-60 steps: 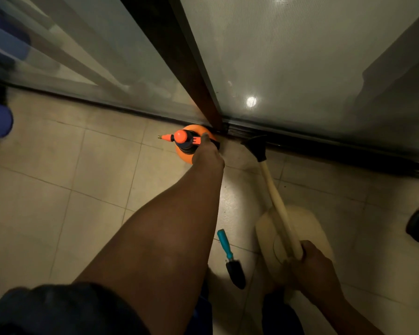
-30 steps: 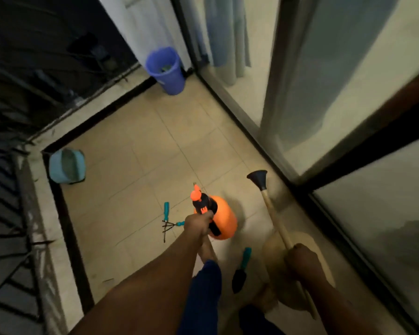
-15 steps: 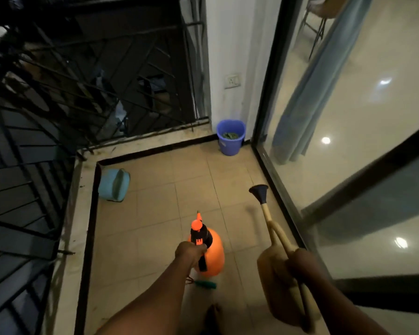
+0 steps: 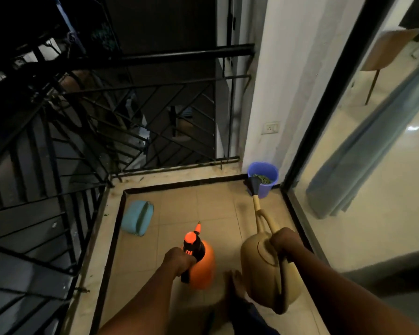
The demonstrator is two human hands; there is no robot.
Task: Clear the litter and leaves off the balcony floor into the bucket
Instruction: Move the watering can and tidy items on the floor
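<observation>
A blue bucket (image 4: pixel 266 170) with green leaves inside stands in the far right corner of the balcony floor (image 4: pixel 179 206), against the white wall. My left hand (image 4: pixel 178 258) grips the black handle of an orange pressure sprayer (image 4: pixel 203 267), held above the tiles. My right hand (image 4: pixel 286 241) grips the handle of a beige watering can (image 4: pixel 264 269), whose long spout and black rose point toward the bucket. Both are carried in the air in front of me.
A light blue container (image 4: pixel 138 217) lies on its side near the left kerb. A black metal railing (image 4: pixel 107 112) bounds the left and far sides. Glass sliding doors (image 4: pixel 363 180) with a dark frame run along the right. My bare foot (image 4: pixel 235 284) shows below.
I have stood up and turned from the glass door toward the balcony's far end, lifting the sprayer and watering can off the floor. The hand tools on the tiles have left view.
</observation>
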